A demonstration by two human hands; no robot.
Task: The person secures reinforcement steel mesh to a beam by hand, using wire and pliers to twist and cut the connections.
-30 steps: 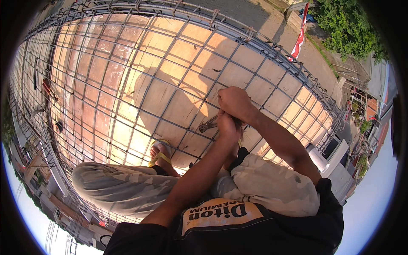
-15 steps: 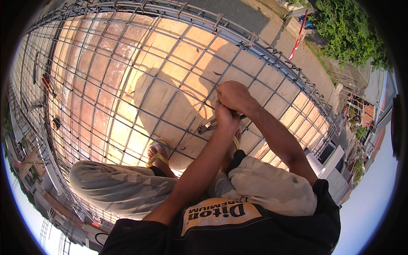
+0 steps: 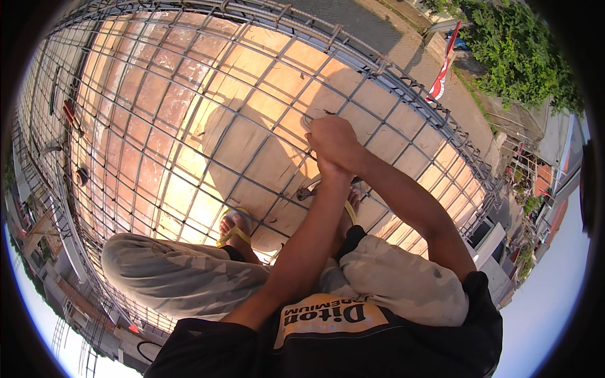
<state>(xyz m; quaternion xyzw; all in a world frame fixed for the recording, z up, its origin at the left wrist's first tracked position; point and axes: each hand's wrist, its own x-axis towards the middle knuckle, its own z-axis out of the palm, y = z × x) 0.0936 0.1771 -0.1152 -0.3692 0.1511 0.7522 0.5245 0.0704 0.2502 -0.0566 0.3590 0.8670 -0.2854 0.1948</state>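
My right hand [image 3: 333, 140] is closed in a fist, close over my left hand [image 3: 330, 166] at the steel bar mesh [image 3: 255, 148]. The fingers of my left hand are bent and partly hidden under the right. What either hand grips is hidden; a thin dark wire end [image 3: 309, 117] shows beside the right knuckles. Just below my hands, next to my right foot, a metal tool with a rounded head [image 3: 305, 193] is partly covered by my left forearm. Its kind is unclear.
Plywood boards [image 3: 252, 208] lie under the mesh, and my sandalled feet [image 3: 234, 228] stand among the bars. A red-handled tool [image 3: 70, 116] and a small dark round thing [image 3: 82, 176] lie at left. Thicker bars [image 3: 353, 45] edge the far side, above a paved street.
Both hands have shifted slightly left, and the right hand now covers more of the left. The view has moved a little; the red and white flag hangs wider.
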